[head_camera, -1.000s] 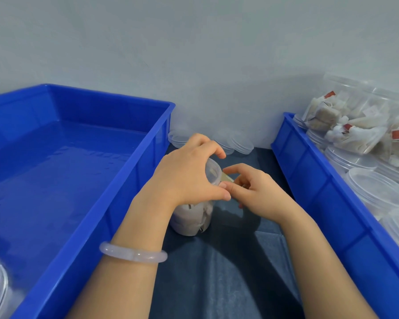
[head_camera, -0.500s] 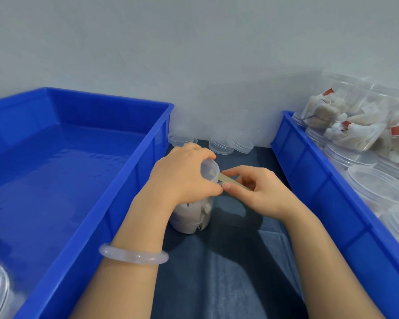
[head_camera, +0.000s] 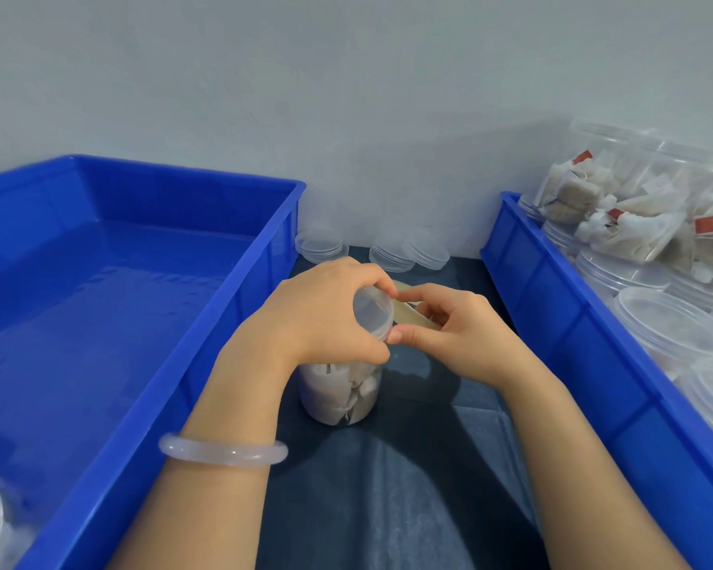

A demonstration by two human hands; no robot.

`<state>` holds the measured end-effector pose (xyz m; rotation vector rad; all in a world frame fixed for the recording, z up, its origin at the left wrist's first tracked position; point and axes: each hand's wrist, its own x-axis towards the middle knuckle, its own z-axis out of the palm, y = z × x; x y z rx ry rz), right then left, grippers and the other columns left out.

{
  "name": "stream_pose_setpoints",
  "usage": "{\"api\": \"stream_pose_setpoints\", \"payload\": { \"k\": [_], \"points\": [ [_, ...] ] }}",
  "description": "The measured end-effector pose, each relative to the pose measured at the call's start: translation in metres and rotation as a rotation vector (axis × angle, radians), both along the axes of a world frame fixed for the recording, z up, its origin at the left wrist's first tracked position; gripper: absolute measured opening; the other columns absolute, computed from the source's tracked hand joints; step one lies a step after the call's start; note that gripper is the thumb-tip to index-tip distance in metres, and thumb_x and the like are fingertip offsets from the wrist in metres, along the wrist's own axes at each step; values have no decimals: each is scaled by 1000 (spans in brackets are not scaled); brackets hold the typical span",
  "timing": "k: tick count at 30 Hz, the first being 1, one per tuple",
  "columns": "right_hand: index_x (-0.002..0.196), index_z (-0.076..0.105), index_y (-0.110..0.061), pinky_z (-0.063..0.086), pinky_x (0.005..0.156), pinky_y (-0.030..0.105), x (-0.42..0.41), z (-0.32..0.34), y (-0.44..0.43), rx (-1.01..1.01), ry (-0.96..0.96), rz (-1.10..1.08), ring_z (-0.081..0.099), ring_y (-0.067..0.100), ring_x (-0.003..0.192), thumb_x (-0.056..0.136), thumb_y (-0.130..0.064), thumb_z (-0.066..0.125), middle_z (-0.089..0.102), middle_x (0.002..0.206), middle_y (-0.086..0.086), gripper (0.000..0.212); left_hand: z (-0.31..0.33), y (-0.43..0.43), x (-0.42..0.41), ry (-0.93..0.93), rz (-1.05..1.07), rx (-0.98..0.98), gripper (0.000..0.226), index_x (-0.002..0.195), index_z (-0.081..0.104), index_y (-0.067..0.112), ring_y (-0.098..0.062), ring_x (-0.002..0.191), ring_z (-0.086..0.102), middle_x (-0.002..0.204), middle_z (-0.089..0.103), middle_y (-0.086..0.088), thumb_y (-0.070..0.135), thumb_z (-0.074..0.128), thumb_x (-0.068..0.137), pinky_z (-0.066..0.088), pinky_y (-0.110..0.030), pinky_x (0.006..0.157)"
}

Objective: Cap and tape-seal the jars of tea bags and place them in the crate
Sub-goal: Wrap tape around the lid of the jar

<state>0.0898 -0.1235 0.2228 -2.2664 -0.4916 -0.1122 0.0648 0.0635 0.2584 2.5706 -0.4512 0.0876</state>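
Standing upright on the table (head_camera: 387, 508), the jar of tea bags (head_camera: 340, 388) sits in the gap between two blue crates, near the left one. Its clear cap (head_camera: 371, 312) is on. The left hand (head_camera: 318, 310) is curled over the top, thumb and fingers clamped round the cap's edge. The right hand (head_camera: 453, 335) is just beside it, pinching a strip of tan tape (head_camera: 408, 316) whose near end meets the cap's rim, so the step in hand looks like sealing.

The jar is thin clear plastic packed with paper bags. It is probably light, a little flexible in the wall and smooth enough to slip or spin under the tape's pull. The stiff cap rim is the sound place to hold it while taping. For the lift, a grip round the body below the cap would keep fingers off the fresh tape.

A pale bangle (head_camera: 223, 452) rings the left wrist. The left crate (head_camera: 223, 322) shows mostly bare floor, with something clear at its near corner, and seems the likely destination. Spare lids (head_camera: 425, 248) lie by the wall behind. The right crate (head_camera: 573, 343) holds clear containers (head_camera: 667, 322) and heaped tea bags (head_camera: 618, 224).
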Motion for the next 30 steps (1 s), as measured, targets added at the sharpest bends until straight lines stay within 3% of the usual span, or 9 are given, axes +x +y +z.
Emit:
{"api": "stream_pose_setpoints", "payload": {
  "k": [3, 5, 8, 11, 13, 16, 19, 24, 30],
  "points": [
    [116, 62, -40, 36, 58, 4, 1, -2, 1, 14, 29, 8, 47, -14, 64, 48, -77, 59, 52, 79, -15, 77, 4, -2, -4, 30, -9, 15, 55, 108, 52, 42, -9, 101, 50, 111, 52, 16, 49, 78, 61, 46, -34, 86],
    [115, 62, -38, 37, 58, 4, 2, -4, 1, 9, 48, 0, 48, -15, 65, 46, -79, 57, 54, 83, -14, 80, 4, -8, -3, 1, 25, 48, 59, 107, 51, 38, -10, 96, 49, 107, 53, 15, 56, 78, 58, 39, -33, 91],
    [113, 64, -34, 39, 58, 6, 0, -3, 1, -13, 52, -9, 49, -13, 63, 47, -79, 57, 54, 79, -15, 80, 1, -14, -1, -46, 34, 100, 54, 109, 49, 32, -6, 88, 44, 105, 53, 13, 48, 78, 66, 24, -41, 107],
    [112, 64, -35, 40, 54, 9, -2, 0, 0, -16, 72, 7, 53, -8, 59, 47, -78, 59, 59, 74, -15, 78, 1, -11, -1, -20, -8, 74, 54, 112, 49, 34, 3, 78, 39, 98, 49, 15, 43, 79, 68, 30, -30, 88],
    [111, 63, -34, 41, 52, 11, -2, 2, 1, -37, 91, 39, 54, -4, 56, 51, -75, 62, 62, 73, -14, 73, 1, -5, -1, 4, -46, 56, 59, 117, 50, 38, 1, 87, 45, 102, 52, 17, 43, 79, 66, 32, -23, 77],
    [116, 64, -26, 44, 62, 20, -2, 2, -1, -38, 129, 69, 58, 3, 67, 72, -53, 72, 66, 82, -8, 52, 1, 1, 0, 9, -33, 48, 85, 139, 38, 41, -8, 126, 41, 138, 44, 20, 45, 80, 65, 39, -28, 96],
    [119, 65, -23, 47, 71, 27, -3, 1, -7, -11, 127, 32, 62, 11, 78, 79, -43, 70, 68, 90, -3, 45, -1, -1, 1, -21, 63, 42, 98, 143, 38, 30, -6, 128, 40, 144, 35, 16, 58, 79, 58, 38, -28, 98],
    [114, 67, -27, 44, 67, 20, -2, 1, -11, -2, 102, -25, 61, 5, 74, 72, -51, 72, 67, 87, -7, 49, -2, -7, 1, -57, 114, -20, 71, 121, 57, 36, -6, 121, 39, 124, 52, 20, 64, 75, 58, 30, -28, 93],
    [111, 68, -28, 41, 66, 18, 0, 0, -6, 0, 95, -14, 59, 3, 71, 66, -58, 72, 66, 85, -7, 55, 2, -2, -1, -41, 11, -11, 61, 125, 57, 36, -5, 123, 40, 127, 54, 21, 50, 76, 68, 36, -34, 103]
  ]
}}
